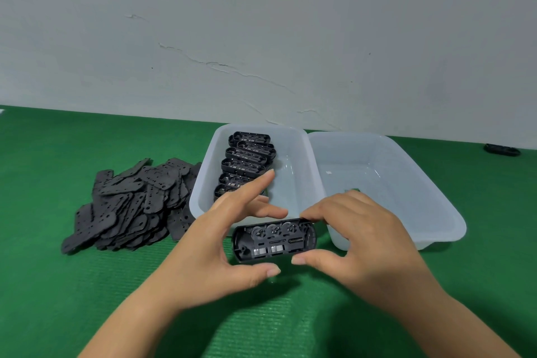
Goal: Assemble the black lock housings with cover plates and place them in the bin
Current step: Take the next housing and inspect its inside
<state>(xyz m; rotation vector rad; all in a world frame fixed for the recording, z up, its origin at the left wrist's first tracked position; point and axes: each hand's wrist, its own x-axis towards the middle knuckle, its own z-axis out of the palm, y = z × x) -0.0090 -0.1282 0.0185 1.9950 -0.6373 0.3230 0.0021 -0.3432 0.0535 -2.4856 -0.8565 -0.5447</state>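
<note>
Leftmost, a loose heap of flat black cover plates (130,203) lies on the green tabletop (43,285), just beside the left wall of the left bin (293,142). That bin is translucent white and holds a row of open black housings (247,166) leaning one on another along its left side; the rest of its floor is bare. In front of the left bin, above the tabletop, both hands hold one black lock housing (274,240) with its open side up, so that three round wheels, a small coil spring and two pale blocks show inside it. No cover plate sits on it. The left hand (220,244) cups the housing's left end: its thumb curls under the near edge, while its fingers (258,183) are spread apart, the forefinger stretched out over the left bin's near rim. The right hand (357,238) pinches the housing's right end, thumb on the near edge and curled fingertips on the far edge. Right of the left bin and touching it stands a second translucent bin (444,206), with only a small pale scrap on its floor. Far to the right of both bins, by the cracked grey wall (261,23), lies a small dark object (501,150) too small to identify.
</note>
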